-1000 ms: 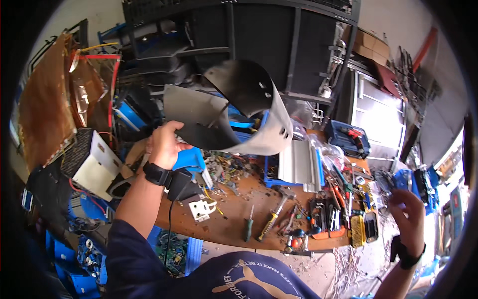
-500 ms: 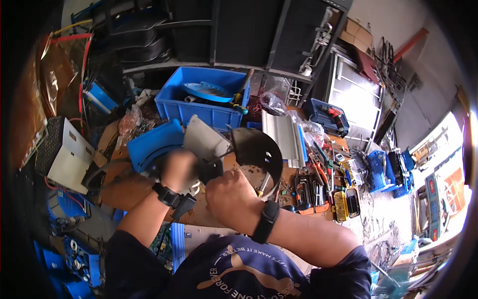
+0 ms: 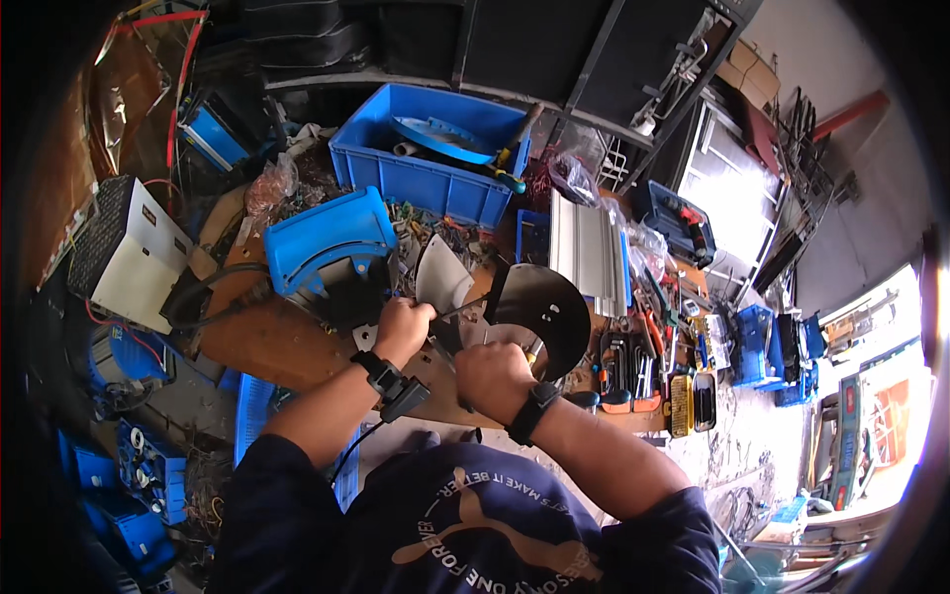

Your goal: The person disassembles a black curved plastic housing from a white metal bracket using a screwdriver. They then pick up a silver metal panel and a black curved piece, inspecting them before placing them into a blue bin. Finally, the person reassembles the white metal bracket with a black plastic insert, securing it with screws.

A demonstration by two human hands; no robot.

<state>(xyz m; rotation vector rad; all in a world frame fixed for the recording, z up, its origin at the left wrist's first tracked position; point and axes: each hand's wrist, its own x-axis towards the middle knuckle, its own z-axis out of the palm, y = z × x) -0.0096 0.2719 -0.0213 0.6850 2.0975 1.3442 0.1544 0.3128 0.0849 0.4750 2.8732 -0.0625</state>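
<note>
Both my hands are closed at a curved sheet-metal guard (image 3: 542,315) above the bench; it has a dark, rounded face with small holes. My left hand (image 3: 404,329) pinches near its left end, beside a light grey fan-shaped plate (image 3: 442,274); whether that plate is part of the guard I cannot tell. My right hand (image 3: 495,379) is a fist against the guard's lower left edge, its grip partly hidden by the fingers. A thin dark strip (image 3: 463,307) runs between the hands. Left of them stands a blue machine housing (image 3: 332,236) with a curved lower edge.
Behind the bench items sits a blue crate (image 3: 426,183) holding a blue curved part and tools. Pale metal panels (image 3: 586,247) lie right of the guard. Hex keys (image 3: 625,371) and other hand tools crowd the bench's right side. A white box-shaped unit (image 3: 134,252) stands far left.
The view has shifted, so the bench items sit differently in it. My left hand has moved right, away from the blue housing, toward the grey plate. My right hand stays closed by the guard.
</note>
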